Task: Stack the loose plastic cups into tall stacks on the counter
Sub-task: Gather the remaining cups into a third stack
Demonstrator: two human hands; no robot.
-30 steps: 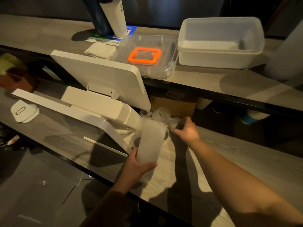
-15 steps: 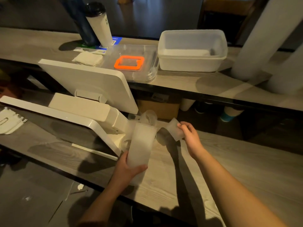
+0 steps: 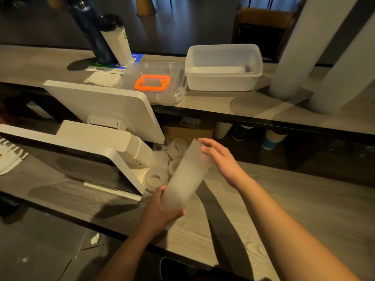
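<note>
A stack of frosted plastic cups (image 3: 186,175) leans up and to the right above the lower counter (image 3: 284,209). My left hand (image 3: 160,211) grips the stack at its lower end. My right hand (image 3: 221,159) is at the upper end, its fairly straight fingers pressing on the top cup's rim. Several loose cups (image 3: 176,147) lie on the counter behind the stack, beside the terminal's base, and one more loose cup (image 3: 155,179) sits nearer. Two tall white cup stacks (image 3: 300,47) stand on the upper counter at the right.
A white point-of-sale terminal (image 3: 105,110) fills the left of the lower counter. The upper counter holds a clear plastic tub (image 3: 223,67), a clear lid with an orange frame (image 3: 154,84), a folded napkin (image 3: 102,79), a white tumbler (image 3: 115,41) and a dark bottle (image 3: 91,31).
My right hand picked a loose cup from the pile and brought it onto the top of the stack. My left hand tilted the stack to the right.
</note>
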